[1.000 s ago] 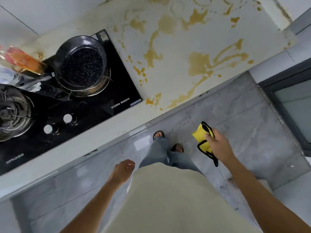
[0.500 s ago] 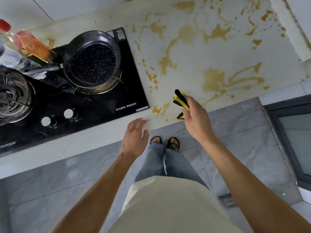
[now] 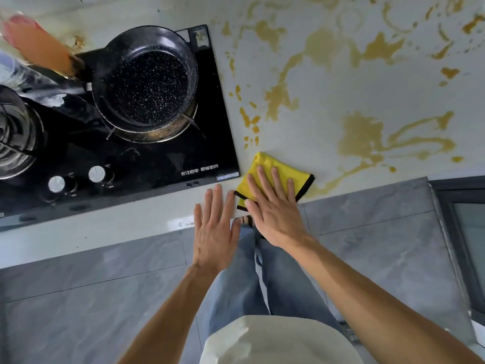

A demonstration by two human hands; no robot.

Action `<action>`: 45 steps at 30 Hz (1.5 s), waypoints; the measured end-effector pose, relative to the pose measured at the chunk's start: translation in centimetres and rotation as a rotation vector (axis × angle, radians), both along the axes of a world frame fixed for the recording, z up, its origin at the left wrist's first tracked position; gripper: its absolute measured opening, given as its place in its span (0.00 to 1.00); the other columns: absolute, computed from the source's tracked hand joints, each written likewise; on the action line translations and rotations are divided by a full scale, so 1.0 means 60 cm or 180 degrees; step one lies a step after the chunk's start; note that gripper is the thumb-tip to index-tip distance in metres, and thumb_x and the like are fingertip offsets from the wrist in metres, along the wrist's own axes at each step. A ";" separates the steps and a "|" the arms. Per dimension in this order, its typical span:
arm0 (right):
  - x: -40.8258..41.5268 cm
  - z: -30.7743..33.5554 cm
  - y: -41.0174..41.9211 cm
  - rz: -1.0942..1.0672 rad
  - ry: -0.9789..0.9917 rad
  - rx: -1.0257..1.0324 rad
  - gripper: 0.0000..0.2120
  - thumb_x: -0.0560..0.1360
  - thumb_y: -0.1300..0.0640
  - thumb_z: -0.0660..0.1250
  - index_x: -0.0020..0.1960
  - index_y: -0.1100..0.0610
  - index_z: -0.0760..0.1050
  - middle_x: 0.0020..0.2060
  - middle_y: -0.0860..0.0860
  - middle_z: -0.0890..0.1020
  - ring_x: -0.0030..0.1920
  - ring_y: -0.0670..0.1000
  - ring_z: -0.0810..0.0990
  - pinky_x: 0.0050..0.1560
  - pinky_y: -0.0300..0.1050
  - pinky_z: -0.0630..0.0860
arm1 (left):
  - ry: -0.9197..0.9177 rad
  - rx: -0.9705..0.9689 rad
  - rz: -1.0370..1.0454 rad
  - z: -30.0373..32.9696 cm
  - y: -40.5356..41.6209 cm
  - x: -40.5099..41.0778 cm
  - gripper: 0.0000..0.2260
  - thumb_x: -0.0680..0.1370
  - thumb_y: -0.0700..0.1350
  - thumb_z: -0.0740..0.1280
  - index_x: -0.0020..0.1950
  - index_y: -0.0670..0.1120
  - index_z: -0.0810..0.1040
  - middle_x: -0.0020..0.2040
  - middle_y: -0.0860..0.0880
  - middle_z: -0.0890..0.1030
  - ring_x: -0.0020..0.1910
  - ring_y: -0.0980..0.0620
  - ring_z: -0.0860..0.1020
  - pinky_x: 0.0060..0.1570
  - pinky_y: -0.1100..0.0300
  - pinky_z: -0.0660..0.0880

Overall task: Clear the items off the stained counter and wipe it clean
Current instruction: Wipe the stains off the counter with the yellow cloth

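Pressing a folded yellow microfibre cloth with black edging [image 3: 282,170] flat against the pale, stained worktop [image 3: 328,95], the person's right hand [image 3: 273,206] lies on top of it with fingers straight and spread, not curled round it. The cloth sits at the worktop's near edge, just beside the near right corner of the black glass hob [image 3: 162,158]. The left hand [image 3: 215,227] is flat and relaxed too, holding nothing; its fingertips reach over the near edge of the worktop, close beside the cloth, though whether they rest on the surface cannot be told.

The stained stretch of worktop carries no loose items, so clearing appears done and the wiping step looks to be just starting. Yellow-brown splashes and streaks [image 3: 367,135] run from just beyond the cloth toward the far edge and the right end, all apparently unwiped.

The next move likely calls for steady downward pressure while the cloth is pushed away from the near edge through the nearest blotches, then in overlapping passes toward the right end. Dried patches may need repeated rubbing. The dark speckled frying pan [image 3: 147,82] on the hob and the blurred bottles [image 3: 36,46] at the far left corner stand well apart from the stains.
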State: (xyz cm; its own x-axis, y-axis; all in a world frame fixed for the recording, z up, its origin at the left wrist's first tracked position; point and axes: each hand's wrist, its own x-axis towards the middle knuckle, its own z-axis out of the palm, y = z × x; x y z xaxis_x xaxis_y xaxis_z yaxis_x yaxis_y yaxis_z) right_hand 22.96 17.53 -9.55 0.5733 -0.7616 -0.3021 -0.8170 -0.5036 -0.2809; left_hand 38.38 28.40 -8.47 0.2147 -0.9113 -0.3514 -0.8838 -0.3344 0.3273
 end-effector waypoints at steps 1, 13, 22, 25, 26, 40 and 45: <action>0.007 -0.004 -0.015 -0.0042 0.0021 -0.0074 0.30 0.87 0.39 0.42 0.86 0.46 0.45 0.85 0.48 0.43 0.85 0.57 0.40 0.82 0.67 0.47 | 0.0019 -0.0012 0.0013 -0.001 0.001 0.001 0.29 0.87 0.55 0.46 0.88 0.52 0.48 0.88 0.47 0.42 0.87 0.43 0.41 0.83 0.38 0.47; -0.061 -0.006 0.019 -0.0188 0.0166 -0.0335 0.31 0.86 0.39 0.46 0.86 0.47 0.45 0.86 0.49 0.46 0.85 0.58 0.44 0.82 0.66 0.52 | -0.0039 -0.0001 0.0071 -0.004 -0.001 -0.005 0.29 0.87 0.58 0.43 0.88 0.52 0.48 0.88 0.48 0.42 0.86 0.46 0.38 0.84 0.39 0.45; -0.079 -0.012 -0.148 -0.1514 0.0282 -0.0437 0.31 0.86 0.41 0.49 0.86 0.49 0.49 0.85 0.52 0.48 0.85 0.61 0.45 0.81 0.68 0.47 | 0.0133 -0.0037 0.0298 -0.001 -0.004 -0.010 0.26 0.88 0.55 0.48 0.87 0.53 0.51 0.88 0.49 0.44 0.86 0.49 0.37 0.84 0.39 0.44; -0.065 -0.016 -0.074 -0.0966 0.0158 -0.0651 0.30 0.86 0.42 0.50 0.86 0.50 0.52 0.85 0.52 0.50 0.85 0.61 0.47 0.81 0.68 0.49 | 0.0181 -0.0067 0.0345 0.000 -0.003 -0.009 0.27 0.88 0.55 0.50 0.87 0.53 0.53 0.88 0.49 0.45 0.86 0.50 0.38 0.84 0.38 0.45; -0.079 -0.016 -0.047 -0.0682 0.0110 -0.0668 0.30 0.86 0.41 0.51 0.86 0.49 0.51 0.85 0.51 0.50 0.85 0.59 0.46 0.81 0.67 0.50 | 0.0186 -0.0101 0.0355 -0.001 -0.002 -0.009 0.26 0.89 0.55 0.49 0.87 0.53 0.54 0.88 0.49 0.46 0.86 0.50 0.38 0.84 0.38 0.46; -0.089 -0.025 -0.186 -0.1190 0.0168 -0.0844 0.30 0.86 0.39 0.48 0.85 0.48 0.53 0.85 0.51 0.52 0.85 0.59 0.48 0.82 0.65 0.49 | 0.0235 -0.0253 0.0548 -0.007 -0.005 -0.015 0.27 0.86 0.55 0.53 0.86 0.55 0.57 0.88 0.50 0.50 0.87 0.52 0.42 0.84 0.38 0.47; -0.200 -0.026 -0.127 -0.0344 0.0085 -0.0840 0.30 0.86 0.37 0.50 0.85 0.45 0.52 0.85 0.48 0.50 0.85 0.56 0.47 0.81 0.65 0.53 | 0.0277 -0.0268 0.0642 -0.005 -0.009 -0.016 0.27 0.85 0.57 0.55 0.85 0.55 0.60 0.88 0.51 0.51 0.87 0.52 0.43 0.84 0.37 0.48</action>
State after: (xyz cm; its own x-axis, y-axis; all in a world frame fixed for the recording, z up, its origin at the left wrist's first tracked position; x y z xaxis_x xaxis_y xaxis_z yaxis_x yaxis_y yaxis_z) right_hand 10.96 9.92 -11.09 0.4789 -0.8722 -0.0992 -0.8753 -0.4659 -0.1292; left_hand 37.40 27.84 -8.77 0.3678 -0.8798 -0.3011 -0.7690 -0.4698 0.4335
